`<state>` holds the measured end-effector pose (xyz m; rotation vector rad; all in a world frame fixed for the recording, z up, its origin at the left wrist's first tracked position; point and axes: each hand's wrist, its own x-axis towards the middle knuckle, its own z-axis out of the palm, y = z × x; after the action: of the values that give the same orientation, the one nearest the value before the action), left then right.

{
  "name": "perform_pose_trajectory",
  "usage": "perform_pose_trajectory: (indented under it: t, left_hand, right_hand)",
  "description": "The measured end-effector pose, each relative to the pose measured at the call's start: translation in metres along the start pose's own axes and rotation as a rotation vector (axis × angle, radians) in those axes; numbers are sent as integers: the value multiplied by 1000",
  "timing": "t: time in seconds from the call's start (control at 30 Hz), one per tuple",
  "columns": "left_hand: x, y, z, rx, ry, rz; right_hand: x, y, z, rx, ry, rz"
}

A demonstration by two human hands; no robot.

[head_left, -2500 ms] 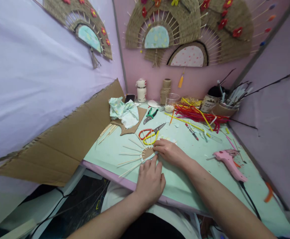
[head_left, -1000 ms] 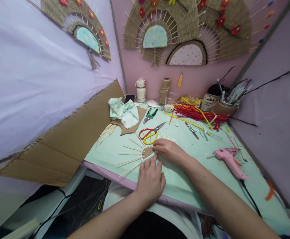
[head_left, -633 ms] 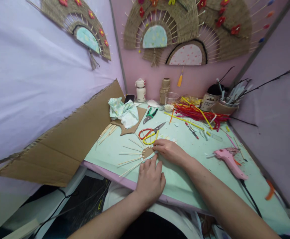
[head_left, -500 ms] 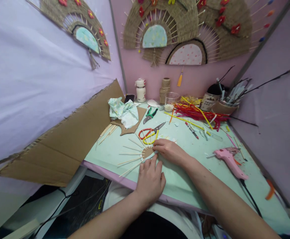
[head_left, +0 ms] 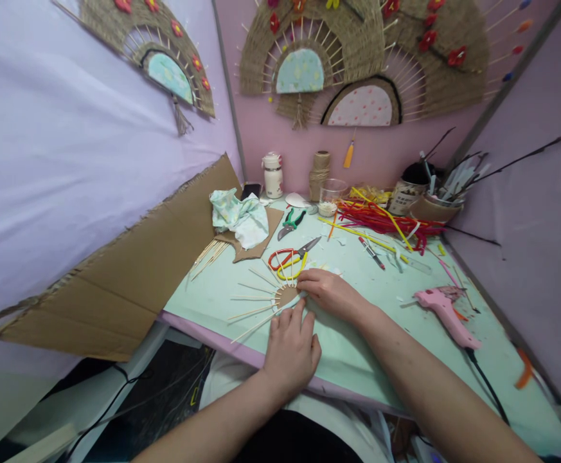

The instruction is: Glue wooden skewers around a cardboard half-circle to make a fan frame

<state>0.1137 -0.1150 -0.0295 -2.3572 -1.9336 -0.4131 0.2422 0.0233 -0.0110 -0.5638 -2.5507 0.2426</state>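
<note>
A small rounded piece of brown cardboard [head_left: 286,296], with thin wooden sticks [head_left: 252,298] fanned out from its edge, lies flat on the table. The fingers of my left hand [head_left: 290,347] are stretched out, their tips pressing on its pale lower edge. At its right side, my right hand [head_left: 331,294] has its fingers drawn together on the edge; the fingertips and whatever sits beneath them are partly hidden. Just beyond the cardboard lie scissors [head_left: 292,260] with red and yellow handles, some sticks crossing over them.
Green-handled pruning shears [head_left: 292,224], crumpled floral cloth [head_left: 240,215] and spare sticks [head_left: 209,257] lie farther off. A pink glue gun [head_left: 446,315] rests at right. Red pipe cleaners [head_left: 381,218], a twine spool [head_left: 319,177] and a white bottle [head_left: 273,175] line the back. Large cardboard [head_left: 130,257] leans at left.
Both hands stay in the same place on the cardboard piece. Only a slight shift of the whole view shows; nothing on the table has moved.
</note>
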Motion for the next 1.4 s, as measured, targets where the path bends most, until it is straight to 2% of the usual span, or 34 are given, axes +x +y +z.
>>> perform_pose_trajectory:
  t: [0.23, 0.33, 0.43, 0.6, 0.73, 0.83, 1.0, 1.13, 1.2, 1.3, 1.4]
  left_hand:
    - [0, 1, -1, -2, -8, -7]
    - [0, 0, -1, 2, -6, -2]
    - [0, 0, -1, 2, -1, 7]
    - [-1, -2, 0, -11, 22, 22]
    - [-2, -5, 0, -60, 63, 65]
    - [-2, -9, -2, -107, 78, 99]
    - [-2, -13, -4, -185, 76, 115]
    - [-5, -12, -10, -274, 132, 157]
    - [-7, -13, -22, -324, 177, 199]
    - [-2, -21, -50, -358, 205, 232]
    - [19, -33, -82, -302, 171, 237]
  right_hand:
    - [0, 1, 1, -17, 28, -15]
    - [-2, 2, -2, -68, 103, -11]
    - [-4, 6, -11, -114, 274, 36]
    - [-10, 17, -30, -89, 638, 229]
    - [-11, 26, -38, -58, 801, 325]
    - [-12, 30, -40, -34, 816, 391]
    - [-12, 34, -39, 10, 753, 494]
    - [-14, 35, -45, 1, 770, 546]
    - [-19, 33, -54, -1, 817, 579]
    - [-43, 26, -71, -80, 859, 660]
    - [-84, 22, -90, -249, 728, 799]
